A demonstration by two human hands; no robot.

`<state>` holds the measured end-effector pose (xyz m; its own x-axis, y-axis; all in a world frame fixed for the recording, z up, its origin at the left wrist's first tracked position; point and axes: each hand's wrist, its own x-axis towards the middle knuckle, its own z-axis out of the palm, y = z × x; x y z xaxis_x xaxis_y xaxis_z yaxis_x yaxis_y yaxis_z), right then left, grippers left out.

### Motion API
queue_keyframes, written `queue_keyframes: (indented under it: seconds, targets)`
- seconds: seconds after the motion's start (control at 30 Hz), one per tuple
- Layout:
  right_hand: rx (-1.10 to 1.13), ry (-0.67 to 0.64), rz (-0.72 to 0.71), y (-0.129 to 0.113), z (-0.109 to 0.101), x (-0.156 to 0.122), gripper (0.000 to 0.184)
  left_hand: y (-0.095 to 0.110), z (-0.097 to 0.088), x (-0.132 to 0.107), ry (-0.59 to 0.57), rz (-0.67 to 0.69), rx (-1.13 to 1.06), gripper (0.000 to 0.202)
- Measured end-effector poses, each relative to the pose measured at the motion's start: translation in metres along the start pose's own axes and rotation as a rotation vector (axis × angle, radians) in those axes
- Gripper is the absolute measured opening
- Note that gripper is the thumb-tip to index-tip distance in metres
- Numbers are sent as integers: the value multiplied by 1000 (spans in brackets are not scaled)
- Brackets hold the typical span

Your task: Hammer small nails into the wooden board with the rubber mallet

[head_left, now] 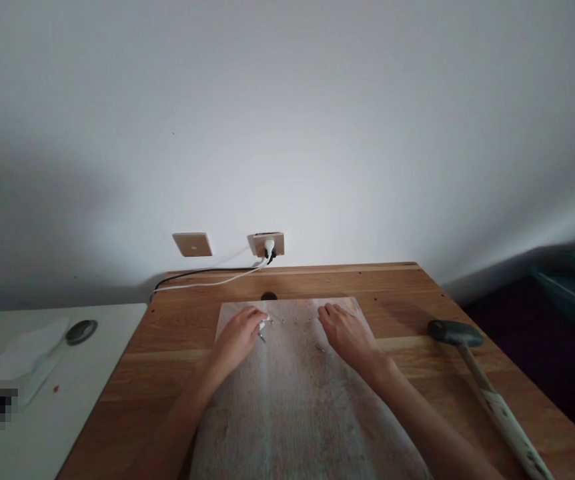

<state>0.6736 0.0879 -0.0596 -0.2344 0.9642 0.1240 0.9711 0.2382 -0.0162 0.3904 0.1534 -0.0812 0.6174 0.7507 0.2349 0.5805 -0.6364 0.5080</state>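
Observation:
A grey-brown wooden board (pixel 297 407) lies flat on the wooden desk. My left hand (pixel 241 328) rests over its far left part, fingers closed on a small white piece (pixel 262 325) whose kind I cannot make out. A small metal piece (pixel 262 338), perhaps a screw or nail, shows just below those fingertips. My right hand (pixel 340 327) is over the far right part of the board with its fingers curled together; whatever they pinch is hidden. Another thin metal piece (pixel 320 347) lies beside it. Several tiny bits sit in a row between the hands.
At the right of the desk (pixel 157 393) lies a mallet (pixel 456 333) with a black head and a pale handle. A wall socket (pixel 267 245) holds plugs with white and black cables. On the left stands a white table (pixel 97 373) with a dark round object (pixel 81 332).

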Motion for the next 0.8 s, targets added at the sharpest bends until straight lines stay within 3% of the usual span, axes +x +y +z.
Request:
queue_keyframes:
  seconds: [0.17,0.33,0.4,0.53,0.67,0.8]
  targets:
    - [79,28,-54,-7,-14,-8,27,3,-4,5,-84,48,131,31]
    - [189,34,-124,-28,-10,-25,11,10,-5,8,30,-49,116,21]
    - [188,62,-65,-31,-4,-24,9,14,-3,6,74,-72,66,18]
    - [135,93,82,-26,6,-7,12,26,4,-2,-31,-28,-27,9]
    - [112,26,46,-24,9,11,20,33,10,-3,49,0,3,35]
    - [138,-2,-2,-23,4,15,25,30,13,7,101,11,-37,43]
